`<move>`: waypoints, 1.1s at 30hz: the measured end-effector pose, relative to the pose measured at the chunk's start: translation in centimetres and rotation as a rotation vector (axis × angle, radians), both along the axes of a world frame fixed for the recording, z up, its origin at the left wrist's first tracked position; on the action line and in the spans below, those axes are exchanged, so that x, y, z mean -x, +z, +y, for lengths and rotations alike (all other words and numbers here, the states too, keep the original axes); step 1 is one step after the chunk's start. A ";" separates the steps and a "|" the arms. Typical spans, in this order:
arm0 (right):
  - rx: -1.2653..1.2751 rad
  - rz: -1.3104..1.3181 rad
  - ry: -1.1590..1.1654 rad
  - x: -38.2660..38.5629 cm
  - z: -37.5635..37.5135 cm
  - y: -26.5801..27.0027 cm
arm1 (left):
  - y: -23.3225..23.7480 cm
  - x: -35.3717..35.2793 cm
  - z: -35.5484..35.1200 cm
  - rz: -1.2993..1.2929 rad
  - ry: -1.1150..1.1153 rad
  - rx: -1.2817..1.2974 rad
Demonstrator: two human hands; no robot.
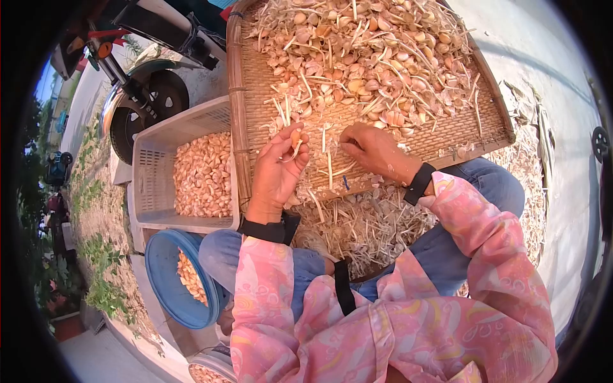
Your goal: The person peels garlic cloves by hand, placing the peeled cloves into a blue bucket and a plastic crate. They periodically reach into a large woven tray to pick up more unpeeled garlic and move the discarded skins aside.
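My left hand [279, 167] is raised over the near left part of a woven bamboo tray [255, 83]. Its thumb and fingers pinch a garlic clove [295, 136], with a pale strip hanging below it. To the right, my right hand [380, 153] is low over the tray's near edge, its fingers curled and pointing left. Whatever those fingertips hold, if anything, is hidden. A heap of loose garlic cloves [383, 64], mixed with dry stems and papery skins, covers the far part of the tray. Several pale stems [330, 167] lie between my hands.
Left of the tray stands a grey plastic crate [153, 185] of cloves. Nearer is a blue bucket [156, 268] with cloves in it, and a round container [211, 370] below that. Husks and stems [364, 230] pile up between my legs. A wheeled vehicle [150, 96] stands at the upper left.
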State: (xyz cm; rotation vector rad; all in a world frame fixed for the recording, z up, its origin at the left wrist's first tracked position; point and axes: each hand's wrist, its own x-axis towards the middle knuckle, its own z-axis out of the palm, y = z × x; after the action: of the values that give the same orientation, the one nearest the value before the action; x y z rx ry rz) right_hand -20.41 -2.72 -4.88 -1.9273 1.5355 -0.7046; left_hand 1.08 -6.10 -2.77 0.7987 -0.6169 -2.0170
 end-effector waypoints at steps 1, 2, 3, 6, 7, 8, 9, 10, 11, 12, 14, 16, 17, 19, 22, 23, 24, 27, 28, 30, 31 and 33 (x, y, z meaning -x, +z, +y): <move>0.060 -0.012 0.000 -0.3 -0.3 0.0 | 0.4 -0.4 0.5 0.124 -0.022 -0.040; 0.118 -0.025 -0.001 -0.6 -0.6 -0.4 | 1.0 -0.6 1.1 0.188 -0.029 -0.037; 0.175 -0.039 -0.005 -1.0 -1.0 -0.5 | 1.5 -0.8 1.5 0.239 -0.038 -0.039; 0.285 0.061 0.045 -2.4 -3.9 -0.5 | 3.8 -0.9 2.8 0.282 -0.019 -0.057; 0.316 0.085 0.051 -3.1 -5.2 -0.3 | 4.9 -1.2 3.3 0.289 -0.028 -0.027; 0.292 0.165 0.065 -3.7 -6.8 -0.6 | 6.0 -1.6 3.9 0.296 -0.037 0.000; 0.334 0.197 0.079 -4.3 -8.0 -1.1 | 6.9 -1.8 4.4 0.302 -0.045 0.025; 0.373 0.229 0.091 -5.0 -8.9 -1.6 | 7.9 -2.7 4.4 0.261 0.024 0.094; 0.413 0.261 0.103 -5.4 -9.5 -2.1 | 8.4 -4.1 3.8 0.138 0.149 0.193; 0.325 0.255 0.159 -5.5 -9.8 -2.2 | 8.6 -5.9 3.0 0.014 0.271 0.290; 0.262 0.247 0.236 -5.1 -9.0 -2.5 | 6.8 -10.3 0.6 -0.450 0.508 0.351; 0.225 0.283 0.324 -4.2 -7.3 -1.8 | 3.5 -14.4 -1.4 -1.014 0.456 0.237; 0.209 0.279 0.321 -3.4 -6.4 -1.3 | 1.3 -16.3 -2.0 -1.386 0.417 0.454; 0.173 0.269 0.307 -1.3 -4.6 -0.8 | -1.1 -17.4 -2.7 -2.106 0.276 0.926; 0.194 0.297 0.216 1.2 -3.1 -0.2 | 1.8 -8.9 -2.7 -1.475 0.323 0.853; 0.161 0.301 0.183 1.5 -2.8 0.2 | 1.7 -6.2 -2.9 -1.335 0.200 0.904; 0.214 0.318 0.125 1.5 -2.7 0.0 | 1.7 -3.8 -3.4 -1.194 0.080 0.953; 0.030 0.292 0.125 1.3 -2.1 1.8 | -1.2 1.0 -4.3 -1.434 -0.200 1.104; 0.050 0.265 0.135 1.3 -1.7 1.7 | -2.2 1.8 -4.3 -1.520 -0.238 1.116; 0.095 0.214 0.151 1.3 -1.2 1.3 | -2.8 2.9 -4.1 -1.641 -0.286 1.096; 0.078 0.201 0.148 1.3 -1.0 1.2 | -2.6 3.2 -3.8 -1.673 -0.299 1.063; 0.040 0.179 0.146 1.3 -0.4 1.0 | -2.4 3.5 -3.3 -1.697 -0.310 0.950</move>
State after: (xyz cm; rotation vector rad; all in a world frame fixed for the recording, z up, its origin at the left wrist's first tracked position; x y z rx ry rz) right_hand -21.66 -3.15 -3.84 -2.1568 1.4742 -0.5150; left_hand -2.39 -9.37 -5.13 1.6501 -2.4226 -0.5203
